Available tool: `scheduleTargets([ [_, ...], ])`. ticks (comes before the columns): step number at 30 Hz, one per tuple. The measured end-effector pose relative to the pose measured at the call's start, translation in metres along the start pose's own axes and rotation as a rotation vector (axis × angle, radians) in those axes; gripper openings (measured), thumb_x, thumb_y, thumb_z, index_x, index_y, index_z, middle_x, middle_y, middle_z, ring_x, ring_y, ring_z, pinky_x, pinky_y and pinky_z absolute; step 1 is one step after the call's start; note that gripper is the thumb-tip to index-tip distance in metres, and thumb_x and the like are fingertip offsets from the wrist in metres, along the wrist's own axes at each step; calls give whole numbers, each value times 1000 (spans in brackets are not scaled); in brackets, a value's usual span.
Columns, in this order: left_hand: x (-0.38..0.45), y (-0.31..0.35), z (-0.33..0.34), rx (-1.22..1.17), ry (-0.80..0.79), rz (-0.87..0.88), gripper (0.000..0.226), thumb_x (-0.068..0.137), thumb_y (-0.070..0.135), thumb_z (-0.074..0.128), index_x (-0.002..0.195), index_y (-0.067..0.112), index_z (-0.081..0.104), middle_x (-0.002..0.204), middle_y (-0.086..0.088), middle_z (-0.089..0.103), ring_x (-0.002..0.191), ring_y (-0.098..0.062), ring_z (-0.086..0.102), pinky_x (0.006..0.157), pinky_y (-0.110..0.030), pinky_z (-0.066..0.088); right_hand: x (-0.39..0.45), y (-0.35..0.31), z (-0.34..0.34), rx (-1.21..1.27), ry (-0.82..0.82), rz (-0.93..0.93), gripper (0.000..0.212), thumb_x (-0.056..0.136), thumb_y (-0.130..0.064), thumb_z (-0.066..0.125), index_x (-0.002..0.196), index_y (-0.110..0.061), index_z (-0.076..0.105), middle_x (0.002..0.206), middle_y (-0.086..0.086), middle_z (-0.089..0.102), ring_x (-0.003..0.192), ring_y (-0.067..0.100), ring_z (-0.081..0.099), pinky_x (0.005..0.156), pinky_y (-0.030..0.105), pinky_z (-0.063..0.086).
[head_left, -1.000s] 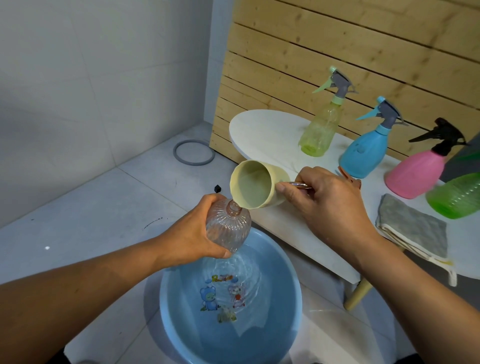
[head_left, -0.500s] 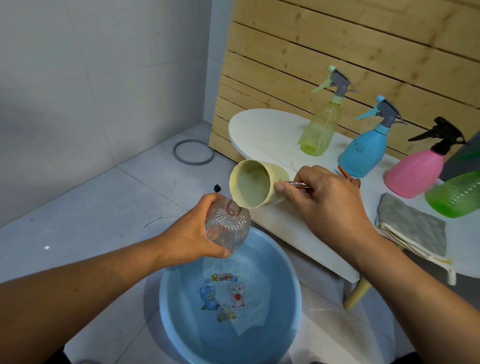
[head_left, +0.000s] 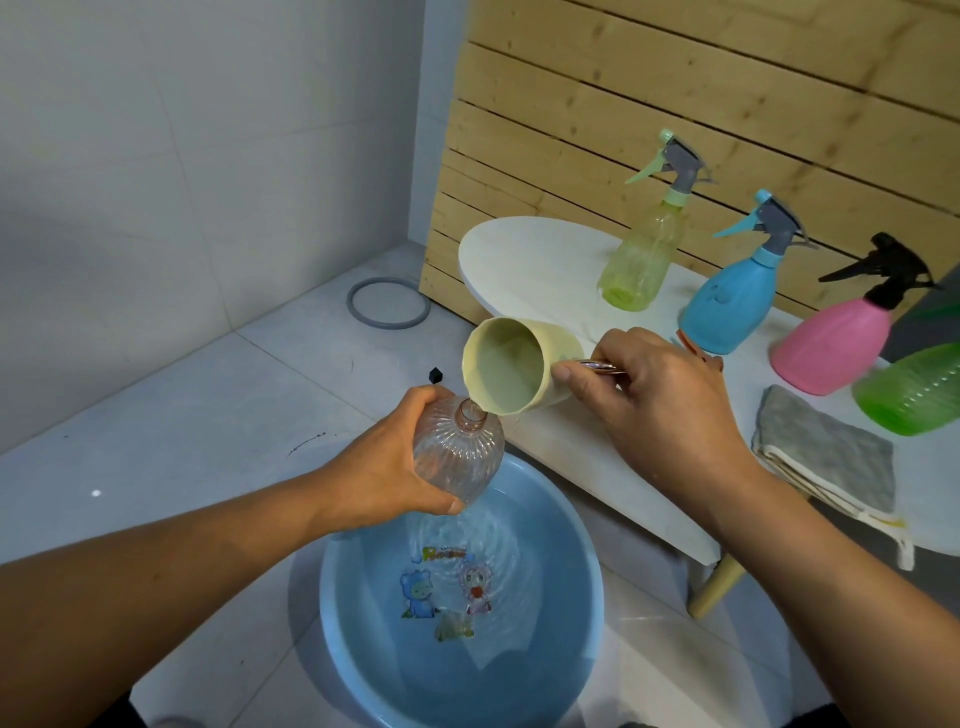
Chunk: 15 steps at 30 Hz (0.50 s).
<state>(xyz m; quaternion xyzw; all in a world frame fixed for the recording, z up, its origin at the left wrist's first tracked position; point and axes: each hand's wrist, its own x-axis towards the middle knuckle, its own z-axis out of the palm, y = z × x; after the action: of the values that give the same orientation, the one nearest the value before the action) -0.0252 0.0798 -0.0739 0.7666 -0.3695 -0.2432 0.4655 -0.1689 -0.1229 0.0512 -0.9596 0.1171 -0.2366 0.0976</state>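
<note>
currently, the left hand (head_left: 384, 467) is wrapped round the belly of the clear ribbed bottle (head_left: 457, 457), fingers curled behind it and thumb underneath, holding it tilted with its open neck turned up toward the cup. the bottle is held in the air directly above the blue basin (head_left: 332, 597), evidently so that whatever misses the neck falls into the basin and not onto the floor. the right hand (head_left: 660, 405) grips the pale yellow cup (head_left: 514, 364) by its side, tipped nearly flat, the low edge of its rim at the bottle's neck; so narrow a neck calls for that closeness. a thin shiny piece lies under the thumb; what it is cannot be told. the water in the basin shows ripples. judgement: pouring from cup to bottle is under way; the fill level cannot be read. on the white table (head_left: 530, 260) stand a yellow-green spray bottle (head_left: 639, 260), a blue one (head_left: 727, 306) and a pink one (head_left: 831, 348), with a grey cloth (head_left: 826, 457) near the front edge, likely kept within reach for wiping
</note>
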Motion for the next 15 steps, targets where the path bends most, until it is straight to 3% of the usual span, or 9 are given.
scheduleTargets([
  [8, -1, 1, 0, -10, 2, 2, 108, 61, 29, 100, 145, 42, 32, 128, 26, 55, 114, 9, 58, 86, -11, 53, -1, -1, 0, -12, 12, -16, 35, 94, -55, 54, 73, -28, 47, 68, -8, 48, 64, 10, 43, 58, 21, 30],
  [15, -1, 2, 0, -12, 2, 9, 104, 61, 28, 100, 140, 43, 34, 126, 25, 57, 113, 6, 59, 88, -16, 55, -1, 0, 1, -17, 22, -29, 35, 94, -55, 52, 73, -28, 46, 67, -9, 46, 63, 8, 40, 57, 22, 30],
])
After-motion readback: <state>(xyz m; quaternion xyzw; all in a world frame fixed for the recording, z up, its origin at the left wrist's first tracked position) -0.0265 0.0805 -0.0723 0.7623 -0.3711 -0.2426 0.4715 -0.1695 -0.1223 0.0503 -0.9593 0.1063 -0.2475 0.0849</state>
